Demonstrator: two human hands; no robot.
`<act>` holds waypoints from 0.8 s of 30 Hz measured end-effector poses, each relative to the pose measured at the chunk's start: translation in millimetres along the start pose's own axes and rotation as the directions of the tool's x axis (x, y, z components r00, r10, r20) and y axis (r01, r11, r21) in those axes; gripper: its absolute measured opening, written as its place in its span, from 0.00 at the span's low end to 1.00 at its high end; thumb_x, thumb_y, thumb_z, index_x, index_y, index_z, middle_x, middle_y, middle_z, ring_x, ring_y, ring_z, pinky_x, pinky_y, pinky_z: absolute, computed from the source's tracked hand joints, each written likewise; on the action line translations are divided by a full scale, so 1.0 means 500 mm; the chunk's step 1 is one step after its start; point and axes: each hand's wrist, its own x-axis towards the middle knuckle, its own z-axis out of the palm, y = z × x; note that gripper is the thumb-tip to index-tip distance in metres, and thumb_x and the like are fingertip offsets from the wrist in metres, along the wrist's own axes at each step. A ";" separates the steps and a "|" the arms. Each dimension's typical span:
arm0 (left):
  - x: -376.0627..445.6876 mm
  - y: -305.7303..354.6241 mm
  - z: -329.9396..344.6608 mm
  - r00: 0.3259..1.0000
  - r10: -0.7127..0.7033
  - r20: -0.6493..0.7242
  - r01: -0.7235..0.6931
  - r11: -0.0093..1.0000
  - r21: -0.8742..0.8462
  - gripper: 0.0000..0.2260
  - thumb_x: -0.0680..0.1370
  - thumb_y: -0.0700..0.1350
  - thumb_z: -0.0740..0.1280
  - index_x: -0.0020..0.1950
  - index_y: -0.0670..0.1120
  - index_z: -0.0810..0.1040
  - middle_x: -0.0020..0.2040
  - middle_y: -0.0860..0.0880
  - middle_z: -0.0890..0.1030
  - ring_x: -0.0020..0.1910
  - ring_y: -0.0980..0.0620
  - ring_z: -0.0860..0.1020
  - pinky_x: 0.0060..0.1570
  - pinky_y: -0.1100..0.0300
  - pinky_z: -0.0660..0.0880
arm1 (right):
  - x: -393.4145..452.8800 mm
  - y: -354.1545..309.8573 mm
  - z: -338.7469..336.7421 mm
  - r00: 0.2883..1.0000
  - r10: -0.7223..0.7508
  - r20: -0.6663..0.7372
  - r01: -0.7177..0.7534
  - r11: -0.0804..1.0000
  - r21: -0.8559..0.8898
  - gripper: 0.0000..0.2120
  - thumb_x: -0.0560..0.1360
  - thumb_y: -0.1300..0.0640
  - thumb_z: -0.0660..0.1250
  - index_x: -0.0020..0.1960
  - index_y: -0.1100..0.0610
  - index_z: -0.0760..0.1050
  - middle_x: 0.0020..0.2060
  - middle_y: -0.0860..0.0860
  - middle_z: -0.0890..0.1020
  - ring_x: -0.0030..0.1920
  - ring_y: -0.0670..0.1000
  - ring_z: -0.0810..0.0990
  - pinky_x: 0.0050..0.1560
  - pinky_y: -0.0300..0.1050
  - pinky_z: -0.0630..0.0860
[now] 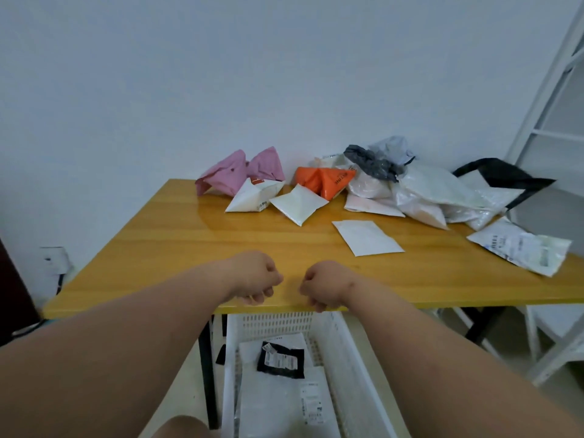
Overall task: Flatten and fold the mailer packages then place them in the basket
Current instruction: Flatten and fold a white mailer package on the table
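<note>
Both my hands hover over the near edge of the yellow wooden table (158,248), fingers curled into fists and holding nothing: my left hand (254,278), my right hand (322,284). Crumpled mailers lie along the far side: a pink mailer (227,173), a white mailer (252,197), another white mailer (298,205), an orange mailer (325,180) and a heap of white and black mailers (426,188). A flat white mailer (366,237) lies nearer. Below the table edge, a white slotted basket (344,352) holds folded white mailers and a black one (281,360).
A labelled white mailer (521,248) lies at the table's right edge. A white metal frame (550,99) stands at the right. A wall socket (53,259) with a cable is low on the left wall. Black table legs (207,358) stand beside the basket.
</note>
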 end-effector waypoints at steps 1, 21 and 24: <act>0.009 -0.002 -0.007 0.996 0.026 -0.080 -0.024 1.000 0.016 0.09 0.82 0.50 0.62 0.52 0.46 0.78 0.50 0.46 0.82 0.43 0.50 0.79 0.40 0.58 0.77 | 0.007 -0.001 -0.005 0.998 -0.012 -0.058 0.011 1.000 -0.019 0.12 0.79 0.57 0.61 0.53 0.63 0.79 0.48 0.58 0.85 0.46 0.56 0.83 0.46 0.48 0.79; 0.334 -0.049 -0.078 0.938 0.065 -0.341 -0.006 0.985 0.171 0.21 0.83 0.52 0.59 0.76 0.50 0.65 0.76 0.49 0.65 0.74 0.49 0.63 0.74 0.52 0.61 | 0.340 -0.041 -0.051 0.957 -0.051 -0.285 -0.045 0.946 -0.320 0.20 0.81 0.48 0.56 0.73 0.43 0.65 0.79 0.55 0.48 0.77 0.61 0.48 0.74 0.60 0.52; 0.383 -0.068 -0.070 0.944 0.063 -0.323 0.005 0.979 0.205 0.21 0.84 0.52 0.55 0.77 0.50 0.63 0.78 0.48 0.60 0.77 0.50 0.56 0.76 0.52 0.53 | 0.392 -0.041 -0.050 0.957 -0.034 -0.289 -0.064 0.944 -0.323 0.19 0.81 0.41 0.54 0.72 0.40 0.66 0.79 0.54 0.39 0.78 0.62 0.41 0.75 0.63 0.48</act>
